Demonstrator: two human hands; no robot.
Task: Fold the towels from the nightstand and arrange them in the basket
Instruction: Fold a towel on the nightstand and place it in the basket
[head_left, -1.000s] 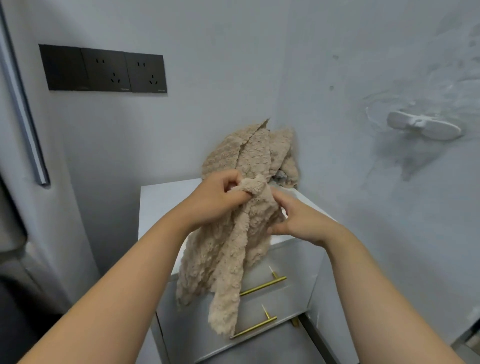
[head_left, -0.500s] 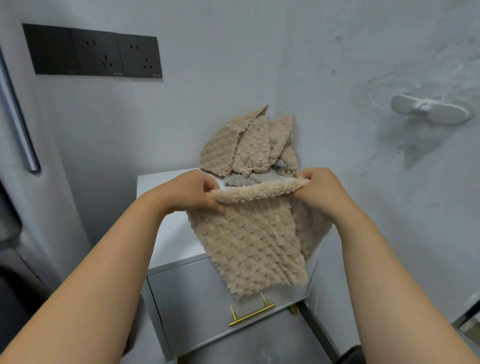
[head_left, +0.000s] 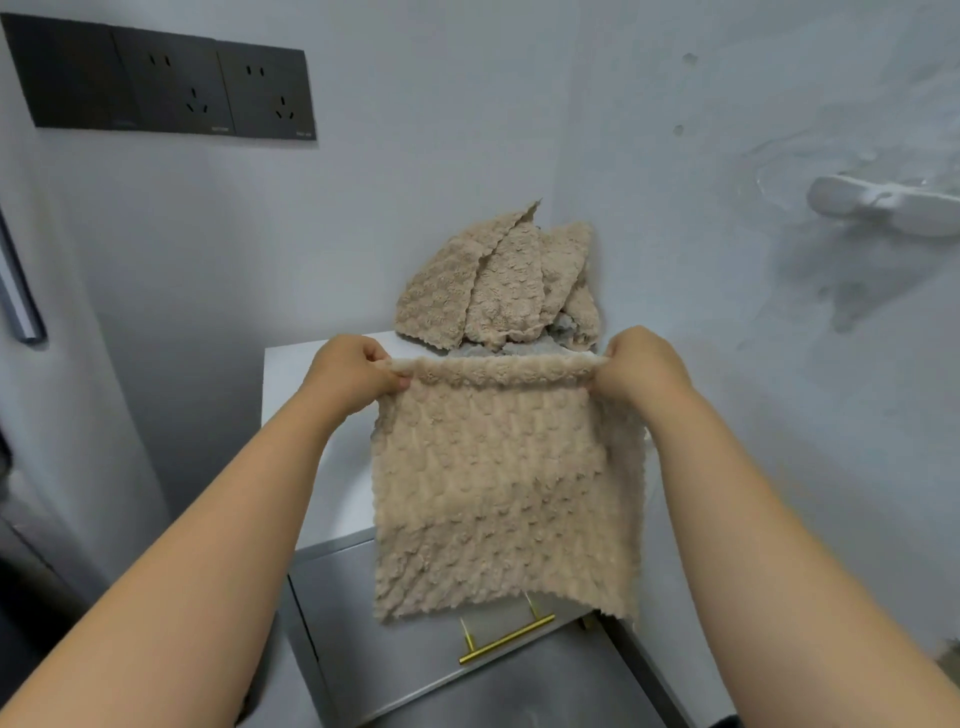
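The white nightstand (head_left: 340, 488) stands in the room's corner, and its drawer front carries a brass bar handle (head_left: 506, 640). On its top, at the back right, a heap of beige towels (head_left: 498, 280) leans on the wall, with a grey towel (head_left: 519, 349) beneath.

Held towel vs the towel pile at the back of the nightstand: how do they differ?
The held towel is stretched flat, its top corners pinched by the left hand and right hand; the pile is untouched.
The held towel hangs over the nightstand front; the pile sits on its top, at the back.
The held towel is one spread sheet; the pile is several crumpled, overlapping pieces.
Both are beige with a bumpy texture.
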